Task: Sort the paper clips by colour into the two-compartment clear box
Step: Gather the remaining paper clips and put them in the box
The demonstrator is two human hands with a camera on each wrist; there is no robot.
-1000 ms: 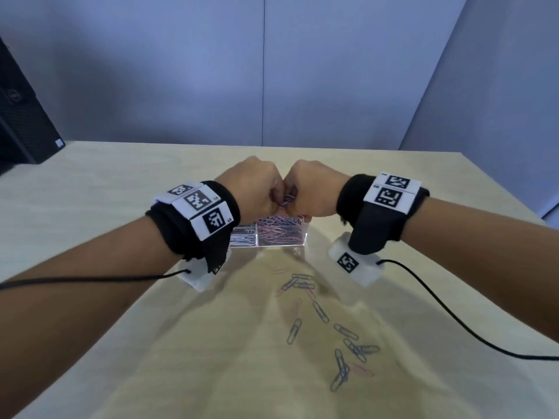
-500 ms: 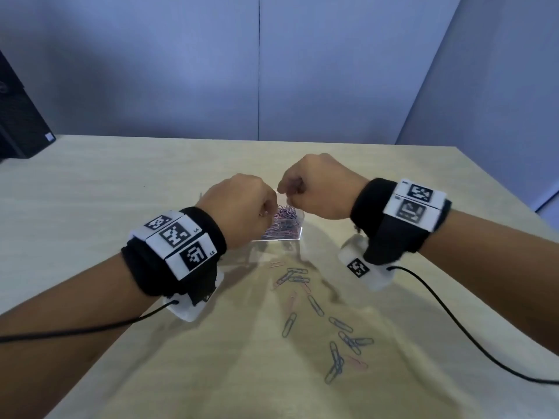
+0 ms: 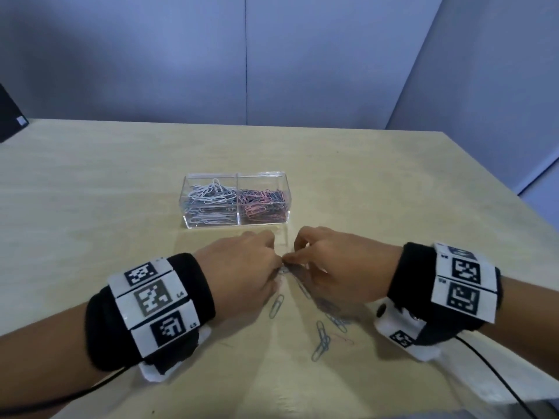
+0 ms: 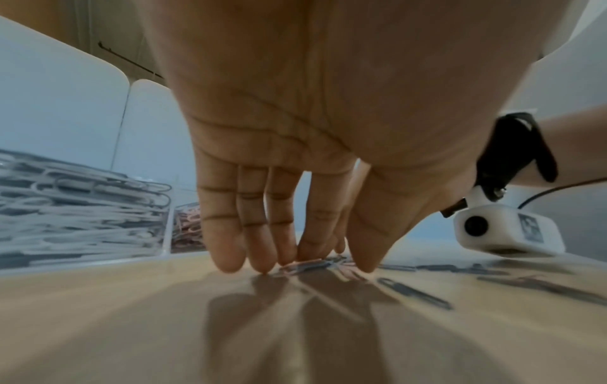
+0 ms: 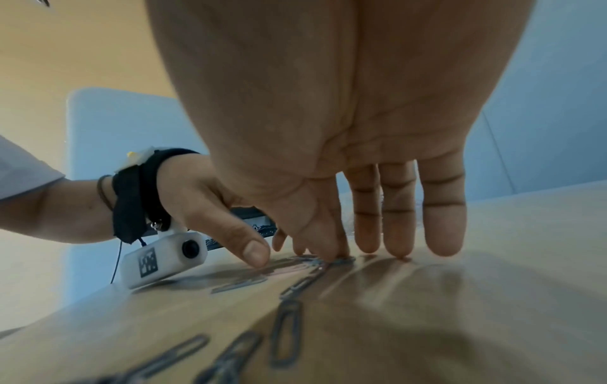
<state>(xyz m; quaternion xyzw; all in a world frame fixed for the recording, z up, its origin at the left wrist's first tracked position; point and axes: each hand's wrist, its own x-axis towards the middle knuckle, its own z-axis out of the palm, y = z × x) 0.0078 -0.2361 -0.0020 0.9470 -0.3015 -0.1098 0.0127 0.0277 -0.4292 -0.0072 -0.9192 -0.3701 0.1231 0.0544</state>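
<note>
Wire paper clips [image 3: 322, 343] lie flat at 6 o'clock from clear box [image 3: 236, 204]; light, thin, slippery. Our left hand [image 3: 242, 267] and right hand [image 3: 338, 267] press fingertips on them; we should pinch one end.

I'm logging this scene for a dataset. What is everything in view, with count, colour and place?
clear box: one, two compartments, mid-table.
white and grey clips: many, left compartment.
pink and grey clips: many, right compartment.
loose clips: several, mostly blue-grey, one pink, near the hands.
table: one, light wood.
dark object: one, black, far left.
left hand, right hand: fingertips meet at a clip cluster; grip unclear.
</note>
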